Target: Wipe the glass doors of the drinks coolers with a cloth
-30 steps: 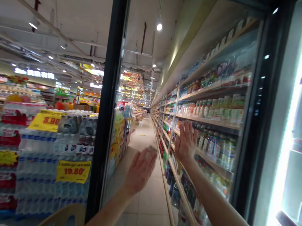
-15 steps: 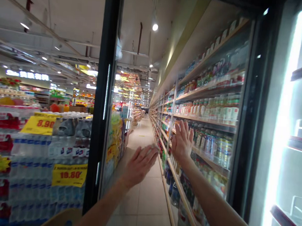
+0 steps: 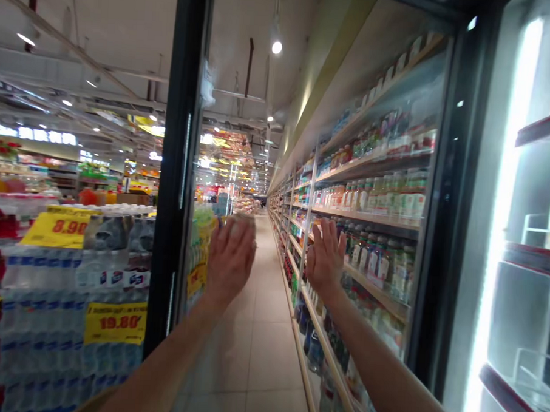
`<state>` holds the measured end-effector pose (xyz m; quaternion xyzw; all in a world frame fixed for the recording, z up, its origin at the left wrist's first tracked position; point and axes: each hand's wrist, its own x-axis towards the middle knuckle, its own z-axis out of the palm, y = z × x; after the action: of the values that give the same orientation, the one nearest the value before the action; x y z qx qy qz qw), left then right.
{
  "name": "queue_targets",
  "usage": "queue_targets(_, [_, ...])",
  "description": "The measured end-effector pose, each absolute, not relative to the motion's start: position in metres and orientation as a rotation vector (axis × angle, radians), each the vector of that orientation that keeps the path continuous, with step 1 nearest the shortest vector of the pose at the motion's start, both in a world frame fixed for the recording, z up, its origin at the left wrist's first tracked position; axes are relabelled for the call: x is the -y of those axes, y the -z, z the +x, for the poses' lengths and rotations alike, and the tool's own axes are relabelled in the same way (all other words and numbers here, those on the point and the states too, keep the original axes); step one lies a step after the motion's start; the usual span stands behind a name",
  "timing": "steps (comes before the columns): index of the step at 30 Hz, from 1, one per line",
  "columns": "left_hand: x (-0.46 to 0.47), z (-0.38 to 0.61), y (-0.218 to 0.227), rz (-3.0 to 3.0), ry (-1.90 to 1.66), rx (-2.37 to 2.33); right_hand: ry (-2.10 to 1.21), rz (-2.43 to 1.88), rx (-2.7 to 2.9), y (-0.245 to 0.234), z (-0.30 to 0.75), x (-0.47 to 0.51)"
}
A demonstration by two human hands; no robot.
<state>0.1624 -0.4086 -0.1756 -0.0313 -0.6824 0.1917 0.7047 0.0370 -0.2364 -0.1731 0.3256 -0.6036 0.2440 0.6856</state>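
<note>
A glass cooler door (image 3: 285, 79) in a black frame (image 3: 178, 135) stands open before me. My left hand (image 3: 230, 262) is raised against the glass, left of its middle. Its fingers press a pale cloth (image 3: 248, 219) to the pane, mostly hidden behind them and a little blurred. My right hand (image 3: 326, 260) lies flat on the pane farther right, fingers stretched out and nothing held. A whitish smear (image 3: 208, 84) shows on the glass near its upper left edge.
Through the glass, shelves of bottled drinks (image 3: 371, 198) line the right side of a tiled aisle (image 3: 261, 302). Stacked packs of bottled water (image 3: 46, 317) with yellow price signs (image 3: 115, 322) stand at left. The lit cooler interior with shelves (image 3: 534, 260) is at right.
My left hand has moved left and up across the pane with the cloth, turning more upright. The right hand stays on the glass. The view has shifted slightly right.
</note>
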Motion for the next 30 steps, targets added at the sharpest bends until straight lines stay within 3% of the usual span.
queue_targets(3, [0.402,0.158,0.17,-0.047,-0.4,1.502,-0.559,0.722,1.351,0.173,0.038,0.237])
queue_targets(8, [0.383,0.148,0.184,-0.42,-0.767,1.672,-0.55,0.725,1.339,0.172,0.038,0.236])
queue_targets(14, [0.401,0.157,0.143,-0.015,-0.402,1.458,-0.55,0.74,1.336,0.172,0.037,0.237])
queue_targets(20, [0.382,0.143,0.149,-0.301,-0.646,1.588,-0.551,0.741,1.341,0.172,0.037,0.236])
queue_targets(26, [0.388,0.15,0.129,-0.005,-0.418,1.527,-0.539,0.732,1.345,0.172,0.037,0.236])
queue_targets(30, [0.372,0.147,0.148,-0.372,-0.746,1.675,-0.527,0.724,1.342,0.173,0.037,0.235])
